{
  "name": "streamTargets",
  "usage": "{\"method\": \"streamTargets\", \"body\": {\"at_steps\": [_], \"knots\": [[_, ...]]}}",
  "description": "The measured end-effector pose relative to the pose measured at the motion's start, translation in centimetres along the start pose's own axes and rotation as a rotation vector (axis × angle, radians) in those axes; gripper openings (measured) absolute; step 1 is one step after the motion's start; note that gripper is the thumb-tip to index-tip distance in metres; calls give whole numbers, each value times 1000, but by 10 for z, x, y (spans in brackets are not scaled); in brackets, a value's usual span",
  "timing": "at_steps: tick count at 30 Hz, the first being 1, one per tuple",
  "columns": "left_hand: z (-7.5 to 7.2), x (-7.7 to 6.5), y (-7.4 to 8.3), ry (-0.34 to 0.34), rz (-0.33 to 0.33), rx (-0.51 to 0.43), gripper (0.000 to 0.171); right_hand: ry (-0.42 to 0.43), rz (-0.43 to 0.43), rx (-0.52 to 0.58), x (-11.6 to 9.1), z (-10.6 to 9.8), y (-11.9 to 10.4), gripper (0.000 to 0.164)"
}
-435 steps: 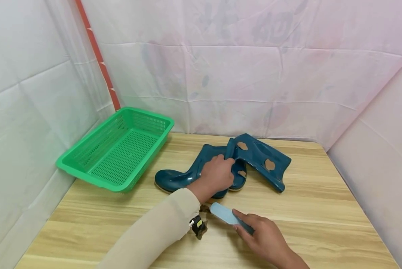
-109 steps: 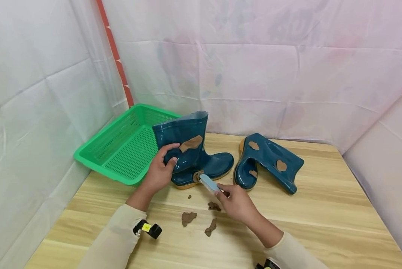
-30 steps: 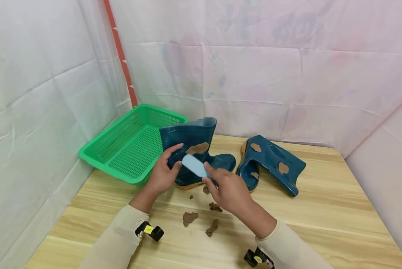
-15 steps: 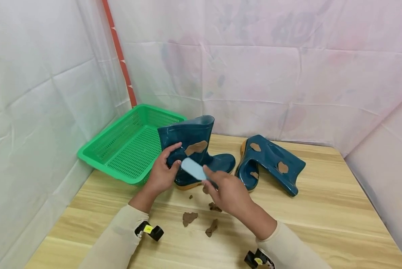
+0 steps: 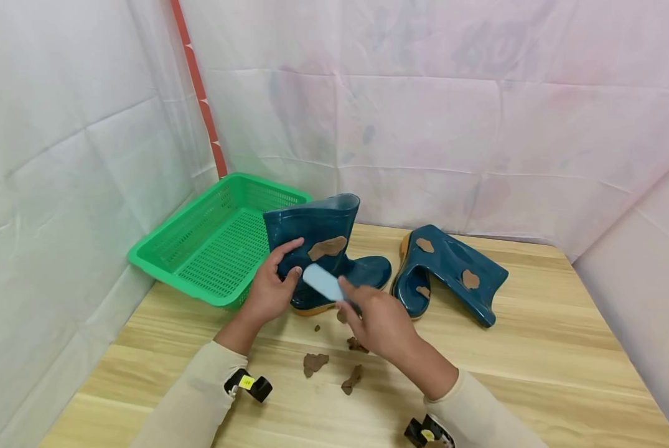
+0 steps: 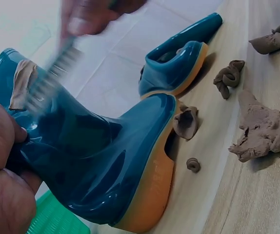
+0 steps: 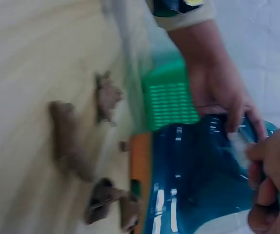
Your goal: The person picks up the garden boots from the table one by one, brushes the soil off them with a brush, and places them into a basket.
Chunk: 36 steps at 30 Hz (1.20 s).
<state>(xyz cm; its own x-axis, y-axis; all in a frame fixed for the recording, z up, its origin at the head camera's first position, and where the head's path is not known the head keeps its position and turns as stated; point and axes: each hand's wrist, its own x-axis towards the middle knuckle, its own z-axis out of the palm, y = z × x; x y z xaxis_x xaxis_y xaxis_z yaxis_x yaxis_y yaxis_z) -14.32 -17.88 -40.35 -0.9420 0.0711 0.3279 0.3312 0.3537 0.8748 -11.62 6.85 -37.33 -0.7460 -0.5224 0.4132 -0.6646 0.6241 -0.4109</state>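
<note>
A dark blue rubber boot [image 5: 312, 224] stands upright on the table, toe to the right. My left hand [image 5: 269, 289] grips its shaft from the left, thumb on the near side. A brown clay-like patch [image 5: 327, 247] sticks to the shaft above the thumb. My right hand [image 5: 384, 320] holds a light blue brush [image 5: 321, 282] by its handle, bristles toward the shaft. In the left wrist view the blurred brush [image 6: 54, 75] overlaps the shaft right beside the patch [image 6: 23, 84]. The right wrist view is smeared, with the boot [image 7: 203, 170] between both hands.
A second blue boot [image 5: 449, 258] lies on its side at the right, bearing several brown patches. Brown lumps [image 5: 315, 364] are scattered on the wooden table [image 5: 536, 361] before the upright boot. Behind left sits a green basket [image 5: 216, 249]. White cloth walls [image 5: 401, 137] enclose the table.
Earlier the first boot lay toe left; it now stands toe right. Since 3.6 s ago the lump on its foot has dropped to the table, and the brush has moved up to the shaft.
</note>
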Motion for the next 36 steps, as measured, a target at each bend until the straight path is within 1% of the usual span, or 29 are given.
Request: {"method": "streamTargets", "body": {"at_steps": [2, 3, 5, 8, 12, 15, 17, 18, 19, 22, 24, 26, 29, 32, 34, 36], "knots": [[-1, 0, 0, 1, -2, -9, 53, 89, -3, 5, 5, -3, -1, 49], [-1, 0, 1, -2, -1, -8, 53, 121, -2, 3, 7, -4, -1, 50], [-1, -1, 0, -5, 2, 8, 53, 132, 10, -17, 11, -2, 0, 51], [1, -2, -1, -3, 2, 8, 53, 64, 31, -50, 10, 4, 1, 51], [3, -3, -2, -3, -1, 5, 53, -23, 34, -41, 2, 9, 4, 49], [2, -2, -2, -1, 7, 6, 53, -91, 0, -15, 0, 7, 4, 48], [1, -1, -2, 4, 15, -5, 52, -108, -22, -2, 1, 4, 4, 49], [1, -1, -3, 6, 19, -4, 52, -93, -32, 6, 2, 2, 3, 49], [1, -1, -2, 7, 21, -5, 52, -60, -40, 14, 3, 0, 3, 50], [1, 0, -2, -1, 20, -9, 52, 86, -39, 8, 9, -5, 3, 50], [1, -1, -1, -6, 12, -3, 52, 130, -22, -10, 12, -5, 3, 50], [1, -2, -1, -8, 2, -9, 52, 107, 0, -33, 12, -2, 5, 50], [1, -3, -2, -5, -13, -18, 53, 8, 30, -41, 7, 5, 7, 50], [1, -2, -3, -10, -21, -32, 53, -53, 34, -23, 1, 6, 7, 49], [0, -1, -3, -7, -20, -37, 53, -58, 19, -6, 0, 4, 6, 49], [-1, -1, -3, 0, -16, -38, 53, -20, -1, 7, 1, 0, 5, 48]]}}
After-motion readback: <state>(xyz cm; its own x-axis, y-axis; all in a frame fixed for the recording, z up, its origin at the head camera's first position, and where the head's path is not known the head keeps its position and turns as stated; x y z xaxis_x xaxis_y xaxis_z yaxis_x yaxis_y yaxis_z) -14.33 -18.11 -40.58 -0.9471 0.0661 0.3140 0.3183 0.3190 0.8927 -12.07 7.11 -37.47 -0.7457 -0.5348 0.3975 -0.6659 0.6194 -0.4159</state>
